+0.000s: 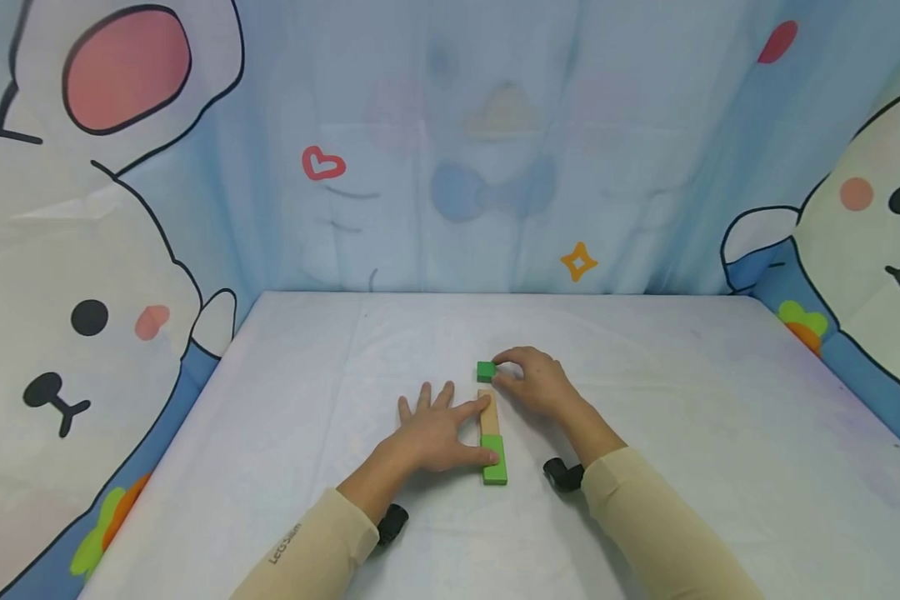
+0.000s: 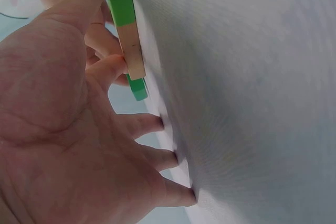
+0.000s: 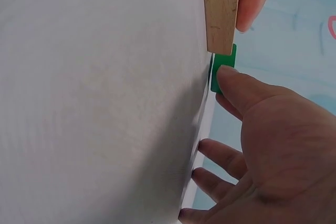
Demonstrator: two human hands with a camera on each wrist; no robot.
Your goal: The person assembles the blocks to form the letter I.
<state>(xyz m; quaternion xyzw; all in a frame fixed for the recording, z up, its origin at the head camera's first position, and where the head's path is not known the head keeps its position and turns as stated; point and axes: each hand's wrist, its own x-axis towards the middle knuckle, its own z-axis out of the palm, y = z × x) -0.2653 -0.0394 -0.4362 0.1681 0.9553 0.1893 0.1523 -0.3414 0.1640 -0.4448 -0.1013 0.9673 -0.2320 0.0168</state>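
Note:
My right hand (image 1: 540, 385) pinches a small dark green block (image 1: 485, 372) at its right side between thumb and index finger. Just nearer lies a plain wooden block (image 1: 489, 419), with a small gap between the two in the head view. A lighter green block (image 1: 495, 472) lies end to end with the wooden one, making a row. Fingers spread, my left hand (image 1: 435, 437) rests along the row's left side, its index fingertip on the wooden block and its thumb on the lighter green block. In the left wrist view its other fingertips (image 2: 186, 195) touch the table.
All the blocks lie on a table (image 1: 330, 350) covered in white cloth. A blue curtain (image 1: 390, 225) with cartoon prints hangs behind its back edge, and printed cloth flanks both sides. Black wrist devices (image 1: 562, 475) sit under both forearms.

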